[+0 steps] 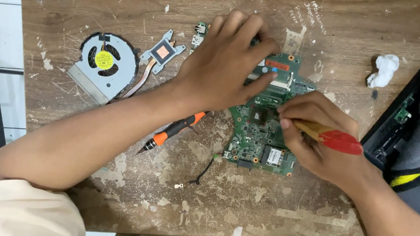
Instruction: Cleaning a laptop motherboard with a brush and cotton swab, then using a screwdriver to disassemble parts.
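A green laptop circuit board (260,137) lies flat in the middle of a worn wooden table (241,207). My left hand (227,64) presses down on the board's upper left part, fingers spread over it. My right hand (319,138) grips a small brush with a wooden shaft and red handle end (333,138); its tip rests on the board near a dark square chip (259,116). The bristles are hidden by my fingers.
A cooling fan with copper heat pipe (103,64) lies at the left. An orange and black screwdriver (174,130) lies under my left forearm. A crumpled white tissue (383,69) is at the upper right, beside an opened laptop chassis (406,118). A short black wire (201,174) lies below the board.
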